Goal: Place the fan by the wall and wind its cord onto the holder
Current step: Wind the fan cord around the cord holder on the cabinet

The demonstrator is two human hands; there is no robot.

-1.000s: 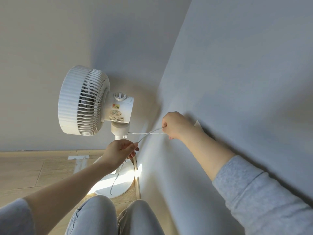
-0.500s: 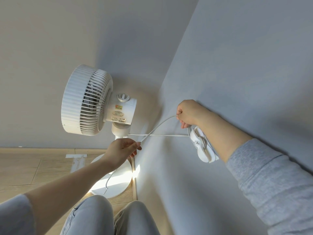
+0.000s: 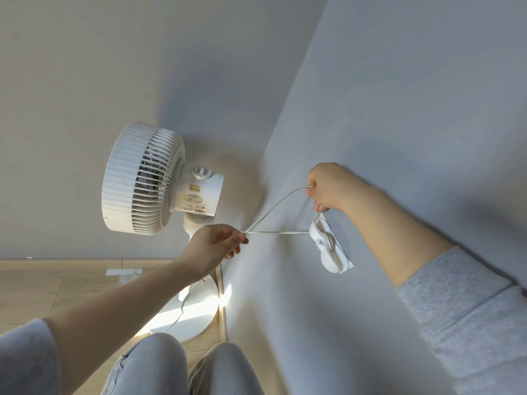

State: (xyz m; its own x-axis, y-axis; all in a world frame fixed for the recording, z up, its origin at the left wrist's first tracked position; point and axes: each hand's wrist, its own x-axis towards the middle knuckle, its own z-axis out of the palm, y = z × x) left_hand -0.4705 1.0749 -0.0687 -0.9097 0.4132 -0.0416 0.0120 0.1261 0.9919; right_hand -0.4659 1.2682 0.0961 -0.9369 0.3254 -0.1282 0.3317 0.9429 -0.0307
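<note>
1. Two hands on one cord (image 3: 278,232) here, and the fan (image 3: 148,178) is already parked in the corner, its round base (image 3: 196,312) on the wood floor (image 3: 42,292), close against the right-hand wall (image 3: 399,109).
2. Left hand (image 3: 214,246) is pinched shut on the cord, right where two strands meet in a point just off the fingertips.
3. Right hand (image 3: 325,186) is closed around the cord's upper strand, knuckles against the wall, just above the white holder (image 3: 328,249).
4. The holder sits stuck to that wall with a few loops already lying on it, so by my read the winding is partway through.
5. Danger one: the lower strand runs straight and tight-looking from the left hand to the holder. Pull too hard and the holder could peel off the wall, if it is only stuck on.
6. Danger two: the upper strand bows loosely. Let it go slack and the next loop may slide off the holder's end instead of seating.
7. Danger three: the tail trails down across the base, and a sharp tug could drag or tip the fan.
8. Direction now: the fan's grille faces left, away from the holder wall, motor housing behind it, stem upright.
9. The holder's long axis runs along the wall, slanting down toward the camera.
</note>
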